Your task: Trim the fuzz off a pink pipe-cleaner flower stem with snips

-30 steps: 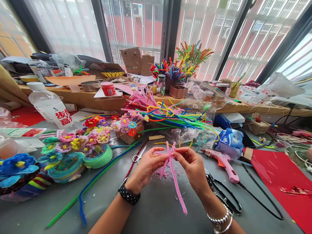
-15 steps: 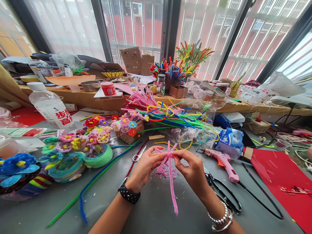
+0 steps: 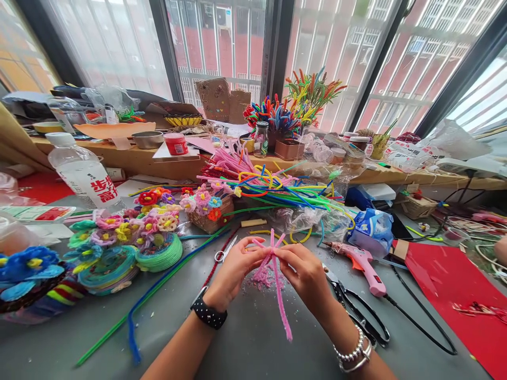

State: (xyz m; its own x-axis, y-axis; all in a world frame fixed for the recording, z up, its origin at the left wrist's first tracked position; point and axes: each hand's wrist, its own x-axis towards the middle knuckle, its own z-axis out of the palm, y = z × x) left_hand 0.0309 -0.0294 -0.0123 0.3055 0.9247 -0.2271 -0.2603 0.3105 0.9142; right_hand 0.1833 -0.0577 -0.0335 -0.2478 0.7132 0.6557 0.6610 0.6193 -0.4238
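Note:
Several pink pipe cleaners (image 3: 281,306) cross one another between my fingertips, with short ends sticking up and one long strand hanging down over the table. My left hand (image 3: 238,265) pinches the crossing from the left. From the right, my right hand (image 3: 301,267) grips the same spot between thumb and forefinger. Beneath my hands lies a small heap of pink fuzz clippings (image 3: 263,278). White-handled scissors (image 3: 226,250) rest beyond my left hand. Black-handled shears (image 3: 366,316) lie beside my right wrist, partly covered by it.
A pink glue gun (image 3: 362,261) with a black cord lies at the right, near a red sheet (image 3: 447,301). Pipe-cleaner flower baskets (image 3: 159,250) crowd the left. A colourful pipe-cleaner bundle (image 3: 269,184) lies at the back. A water bottle (image 3: 85,174) stands back left.
My right hand has shifted slightly left, its fingers closing nearer to the crossing. The hanging pink strand has swung a little to the right. My left hand is almost still.

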